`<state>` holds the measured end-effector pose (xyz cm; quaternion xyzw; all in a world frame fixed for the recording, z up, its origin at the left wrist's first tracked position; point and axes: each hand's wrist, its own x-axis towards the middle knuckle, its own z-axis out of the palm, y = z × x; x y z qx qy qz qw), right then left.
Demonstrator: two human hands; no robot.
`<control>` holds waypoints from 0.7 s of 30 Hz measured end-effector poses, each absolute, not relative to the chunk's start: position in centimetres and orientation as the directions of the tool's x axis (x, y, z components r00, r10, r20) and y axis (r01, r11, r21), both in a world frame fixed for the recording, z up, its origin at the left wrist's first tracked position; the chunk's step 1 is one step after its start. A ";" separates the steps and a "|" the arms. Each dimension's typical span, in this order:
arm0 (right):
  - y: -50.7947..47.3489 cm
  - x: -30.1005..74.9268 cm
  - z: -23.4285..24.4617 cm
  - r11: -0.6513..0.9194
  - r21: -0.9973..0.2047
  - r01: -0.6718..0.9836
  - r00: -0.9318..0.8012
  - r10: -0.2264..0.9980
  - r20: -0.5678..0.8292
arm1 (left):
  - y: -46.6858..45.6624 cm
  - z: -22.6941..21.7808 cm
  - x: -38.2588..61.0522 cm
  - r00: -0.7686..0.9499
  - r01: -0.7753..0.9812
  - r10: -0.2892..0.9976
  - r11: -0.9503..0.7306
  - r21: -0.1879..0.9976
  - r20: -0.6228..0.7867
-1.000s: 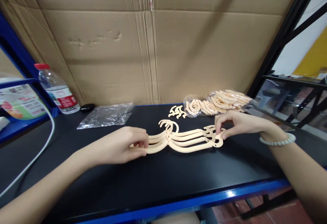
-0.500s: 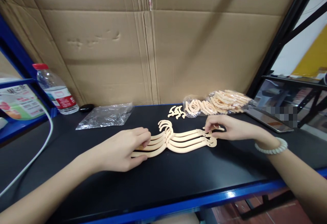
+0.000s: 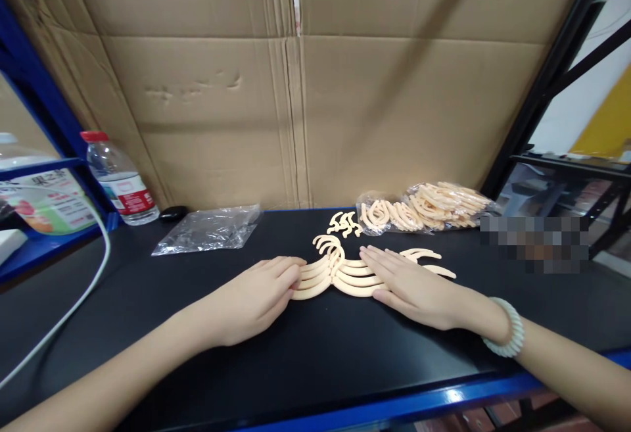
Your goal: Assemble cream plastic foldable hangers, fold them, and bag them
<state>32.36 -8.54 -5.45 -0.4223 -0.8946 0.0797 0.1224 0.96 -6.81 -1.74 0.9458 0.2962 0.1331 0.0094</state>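
Note:
Several cream-coloured plastic hangers (image 3: pixel 357 281) lie nested side by side on the black tabletop (image 3: pixel 315 360), their hooks (image 3: pixel 328 244) pointing away from me. At their left ends is my left hand (image 3: pixel 254 300), fingers curled over the arms and closed on them; the tips are partly hidden. My right hand (image 3: pixel 419 287) lies flat across the right arms, its fingers stretched out and the thumb apart on the near side. Beyond that hand, curved end pieces (image 3: pixel 421 254) stick out to the right.
Small curved cream pieces (image 3: pixel 344 223) lie behind the hooks. Clear bags of cream parts (image 3: pixel 434 205) sit at the back right. An empty-looking plastic bag (image 3: pixel 207 228), a dark mouse (image 3: pixel 173 213) and a red-capped bottle (image 3: pixel 123 182) are at the back left, near a white cable (image 3: pixel 93 274).
My right hand has moved left and nearer, from the hangers' right ends onto their arms, and flattened out. My left hand stays at the left ends. The view has shifted slightly.

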 end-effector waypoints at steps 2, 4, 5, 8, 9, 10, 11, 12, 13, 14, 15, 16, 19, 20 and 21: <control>-8.2 32.8 -5.5 0.627 -0.240 0.741 -0.611 0.778 0.148 | -6.5 -2.1 1.2 0.797 0.546 0.560 -0.828 0.128 0.225; -7.9 33.1 -5.5 0.620 -0.230 0.750 -0.608 0.784 0.130 | -6.2 -2.6 1.4 0.777 0.553 0.572 -0.820 0.150 0.261; -7.8 33.2 -5.5 0.615 -0.228 0.755 -0.604 0.787 0.122 | -6.0 -2.9 1.4 0.775 0.550 0.570 -0.821 0.152 0.273; -7.6 33.2 -5.3 0.601 -0.234 0.764 -0.594 0.797 0.108 | -5.5 -3.7 1.3 0.777 0.542 0.560 -0.828 0.145 0.288; -7.5 33.2 -5.3 0.597 -0.230 0.769 -0.591 0.800 0.101 | -5.4 -3.9 1.3 0.775 0.543 0.561 -0.827 0.147 0.291; -7.5 33.1 -5.2 0.592 -0.223 0.774 -0.588 0.804 0.092 | -5.2 -4.0 1.3 0.771 0.546 0.566 -0.823 0.154 0.291; -7.5 33.1 -5.1 0.589 -0.213 0.780 -0.586 0.806 0.083 | -5.2 -4.1 1.3 0.766 0.551 0.574 -0.818 0.166 0.289; -7.5 33.1 -5.1 0.587 -0.205 0.783 -0.585 0.807 0.080 | -5.1 -4.2 1.4 0.760 0.554 0.583 -0.812 0.181 0.287; -7.5 33.1 -5.0 0.588 -0.202 0.783 -0.584 0.807 0.083 | -5.1 -4.3 1.4 0.756 0.555 0.589 -0.808 0.198 0.286; -7.5 33.1 -5.1 0.589 -0.208 0.781 -0.584 0.806 0.094 | -5.1 -4.3 1.4 0.753 0.553 0.593 -0.805 0.215 0.286; -7.6 33.2 -5.1 0.593 -0.218 0.775 -0.585 0.804 0.108 | -5.1 -4.3 1.4 0.752 0.546 0.594 -0.804 0.233 0.287; -7.5 33.3 -5.2 0.600 -0.231 0.766 -0.589 0.799 0.123 | -5.1 -4.3 1.5 0.749 0.538 0.594 -0.804 0.252 0.294; -7.1 33.8 -5.5 0.629 -0.261 0.732 -0.592 0.777 0.212 | -5.1 -4.4 1.4 0.722 0.515 0.599 -0.800 0.307 0.348; -6.7 34.1 -5.5 0.641 -0.257 0.723 -0.584 0.766 0.269 | -5.0 -4.5 1.4 0.710 0.510 0.600 -0.799 0.319 0.368; -6.2 34.3 -5.4 0.654 -0.241 0.717 -0.570 0.749 0.336 | -4.9 -4.6 1.4 0.699 0.508 0.602 -0.798 0.324 0.386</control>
